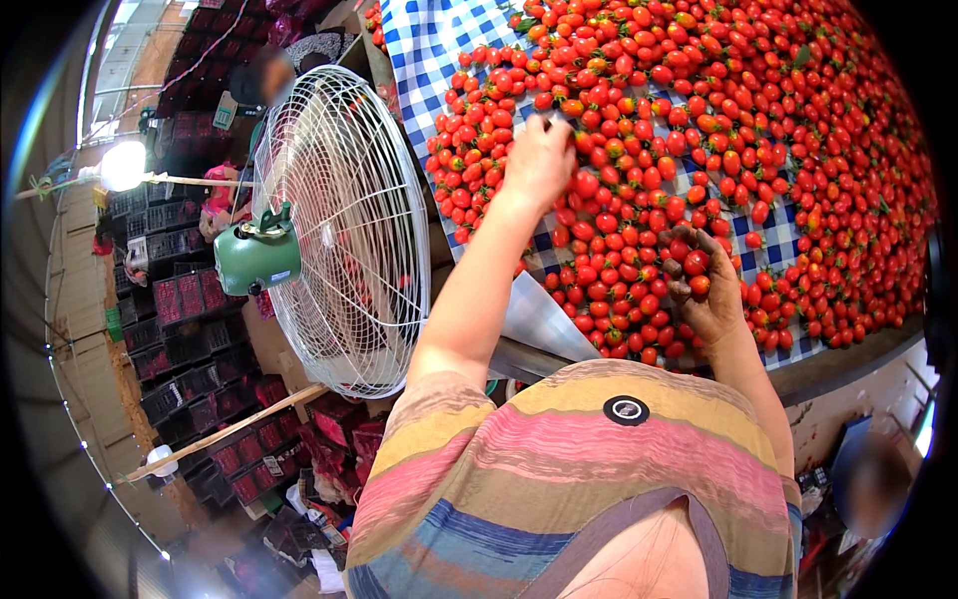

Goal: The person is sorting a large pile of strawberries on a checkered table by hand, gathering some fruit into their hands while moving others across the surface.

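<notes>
I see tomatoes (pixel 587 185) between the parted hands: the right hand (pixel 720 301) cups several toward the surface's (pixel 424 50) near edge; the left hand's (pixel 541 162) grip, nearer its left edge, I cannot tell.

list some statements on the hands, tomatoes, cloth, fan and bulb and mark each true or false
1. The right hand holds several tomatoes. True.
2. The cloth beneath the loose tomatoes is plain green. False: the cloth is blue and white checked.
3. The fan is to the left of the left hand. True.
4. The two hands are clasped together. False: they are apart.
5. The bulb is dark. False: it is lit.
</notes>
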Available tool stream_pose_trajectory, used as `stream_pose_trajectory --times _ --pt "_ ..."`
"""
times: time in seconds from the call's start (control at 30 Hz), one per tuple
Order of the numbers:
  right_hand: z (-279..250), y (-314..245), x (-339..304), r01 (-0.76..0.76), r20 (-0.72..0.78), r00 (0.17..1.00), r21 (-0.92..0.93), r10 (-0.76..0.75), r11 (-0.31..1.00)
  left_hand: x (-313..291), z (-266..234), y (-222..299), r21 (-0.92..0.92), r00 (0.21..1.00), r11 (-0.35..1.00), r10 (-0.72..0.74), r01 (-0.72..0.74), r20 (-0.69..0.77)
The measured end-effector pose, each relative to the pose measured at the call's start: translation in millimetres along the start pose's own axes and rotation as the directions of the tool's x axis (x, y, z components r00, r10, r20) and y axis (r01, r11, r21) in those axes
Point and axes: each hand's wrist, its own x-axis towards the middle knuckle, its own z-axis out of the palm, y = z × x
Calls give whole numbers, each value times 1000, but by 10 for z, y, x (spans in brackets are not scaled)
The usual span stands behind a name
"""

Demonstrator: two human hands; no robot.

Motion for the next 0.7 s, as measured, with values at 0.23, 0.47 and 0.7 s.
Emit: stream_pose_trajectory --times 0.23,0.47,0.7 --pt "37 80 -7 -49 -35 998 -70 46 996 -466 -266 -149 -235 964 935 -256 265 69" --pt "198 62 -21 -104 43 994 -9 104 995 -521 -655 738 -604 869 762 441 -231 224" --pt "-4 81 8 -159 92 983 14 157 987 837 -393 -826 -43 937 983 -182 177 -297"
